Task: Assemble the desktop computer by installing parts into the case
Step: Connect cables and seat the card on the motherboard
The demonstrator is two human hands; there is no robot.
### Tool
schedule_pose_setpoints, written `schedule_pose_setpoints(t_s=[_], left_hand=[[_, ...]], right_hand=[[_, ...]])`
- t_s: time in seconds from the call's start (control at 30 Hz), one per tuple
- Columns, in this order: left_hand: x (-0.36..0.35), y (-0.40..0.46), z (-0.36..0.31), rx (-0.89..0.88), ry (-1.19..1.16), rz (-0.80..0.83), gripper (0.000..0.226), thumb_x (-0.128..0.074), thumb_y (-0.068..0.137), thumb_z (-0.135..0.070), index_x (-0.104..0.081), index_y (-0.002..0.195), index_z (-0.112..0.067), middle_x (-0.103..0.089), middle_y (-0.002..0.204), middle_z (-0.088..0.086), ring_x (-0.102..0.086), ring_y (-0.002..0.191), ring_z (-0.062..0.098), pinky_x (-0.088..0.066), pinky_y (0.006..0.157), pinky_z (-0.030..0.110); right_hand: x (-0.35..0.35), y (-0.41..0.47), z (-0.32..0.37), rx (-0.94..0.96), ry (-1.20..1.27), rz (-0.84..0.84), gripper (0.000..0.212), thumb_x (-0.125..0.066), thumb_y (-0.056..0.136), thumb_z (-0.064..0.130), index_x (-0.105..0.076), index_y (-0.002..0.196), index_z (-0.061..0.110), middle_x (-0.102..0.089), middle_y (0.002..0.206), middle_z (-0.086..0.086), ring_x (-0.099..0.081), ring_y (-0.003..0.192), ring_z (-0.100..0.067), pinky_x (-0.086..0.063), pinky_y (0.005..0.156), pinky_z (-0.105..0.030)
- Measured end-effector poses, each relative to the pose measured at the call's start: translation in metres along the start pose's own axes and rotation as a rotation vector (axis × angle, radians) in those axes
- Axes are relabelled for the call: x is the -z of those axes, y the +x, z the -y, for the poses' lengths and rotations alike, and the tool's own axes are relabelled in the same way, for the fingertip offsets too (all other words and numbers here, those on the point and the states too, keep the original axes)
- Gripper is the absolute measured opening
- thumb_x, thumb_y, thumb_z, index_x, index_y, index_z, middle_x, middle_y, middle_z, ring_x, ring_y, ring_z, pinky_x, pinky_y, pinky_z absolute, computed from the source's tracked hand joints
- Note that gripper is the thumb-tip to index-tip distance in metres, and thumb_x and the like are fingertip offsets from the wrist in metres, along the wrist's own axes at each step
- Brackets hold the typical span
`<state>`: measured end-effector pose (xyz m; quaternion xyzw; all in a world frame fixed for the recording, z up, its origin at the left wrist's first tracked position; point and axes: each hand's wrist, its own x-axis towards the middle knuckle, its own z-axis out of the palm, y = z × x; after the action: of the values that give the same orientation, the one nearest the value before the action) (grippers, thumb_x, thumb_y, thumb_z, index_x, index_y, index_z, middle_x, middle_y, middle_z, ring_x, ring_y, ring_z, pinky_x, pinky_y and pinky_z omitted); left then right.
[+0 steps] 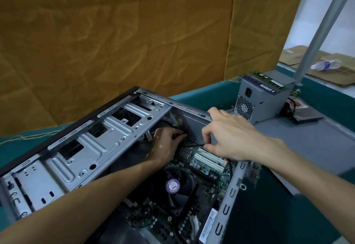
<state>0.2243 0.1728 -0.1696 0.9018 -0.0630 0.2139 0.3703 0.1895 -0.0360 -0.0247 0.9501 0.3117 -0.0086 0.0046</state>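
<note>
Open computer case (107, 140) lying on green table (288, 215), both hands deep inside over motherboard (192, 201), right hand (230, 138) pinching thin black cable (194, 145), left hand (165, 144) curled, perhaps gripping same cable, fingertips hidden in shadow, power supply (261, 99) apart behind.

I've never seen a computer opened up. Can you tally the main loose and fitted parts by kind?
Computer case: 1
Cooling fan: 1
White expansion slots: 2
Power supply box, outside the case: 1
Memory stick, on the power supply: 1
Plastic bottle: 1
Total: 7

Purple round sticker (173, 185) on the cooler fan (175, 190), lettering too blurred to read.
</note>
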Motion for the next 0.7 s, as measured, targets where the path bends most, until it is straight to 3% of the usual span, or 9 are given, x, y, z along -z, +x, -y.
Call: schedule_pose_setpoints(t_s=[0.17,0.3,0.5,0.7], left_hand=[[0.003,0.0,-0.001,0.019,-0.008,0.027,0.011,-0.077,0.089,-0.024,-0.082,0.097,-0.018,-0.078,0.097,-0.01,-0.065,0.08,-0.011,-0.051,0.075,0.015],[0.003,-0.001,-0.003,0.011,0.004,0.031,0.011,-0.077,0.089,-0.021,-0.082,0.097,-0.017,-0.078,0.096,-0.008,-0.059,0.076,-0.021,-0.043,0.071,0.003],[0.005,0.0,-0.006,0.023,0.005,0.044,0.011,-0.077,0.089,-0.02,-0.082,0.098,-0.016,-0.079,0.096,-0.006,-0.056,0.073,-0.021,-0.04,0.07,0.002],[0.006,-0.001,-0.011,0.048,0.021,0.035,0.013,-0.077,0.089,-0.02,-0.082,0.099,-0.013,-0.079,0.099,-0.002,-0.066,0.081,0.0,-0.046,0.075,0.015]], right_hand=[[0.0,0.0,0.0,0.0,0.005,-0.006,0.021,-0.063,0.094,0.05,-0.059,0.08,0.035,-0.037,0.103,0.003,-0.043,0.1,-0.018,-0.027,0.075,-0.033],[0.0,0.0,0.0,0.002,0.008,-0.003,0.02,-0.063,0.094,0.05,-0.059,0.08,0.036,-0.036,0.102,0.004,-0.037,0.095,-0.015,-0.027,0.075,-0.034],[0.0,0.0,-0.001,0.002,0.006,-0.006,0.021,-0.063,0.094,0.05,-0.058,0.079,0.036,-0.034,0.1,0.005,-0.036,0.093,-0.015,-0.027,0.075,-0.033],[-0.002,0.0,-0.001,-0.003,0.008,-0.009,0.02,-0.064,0.093,0.051,-0.061,0.081,0.035,-0.034,0.1,0.005,-0.039,0.095,-0.016,-0.029,0.075,-0.034]])
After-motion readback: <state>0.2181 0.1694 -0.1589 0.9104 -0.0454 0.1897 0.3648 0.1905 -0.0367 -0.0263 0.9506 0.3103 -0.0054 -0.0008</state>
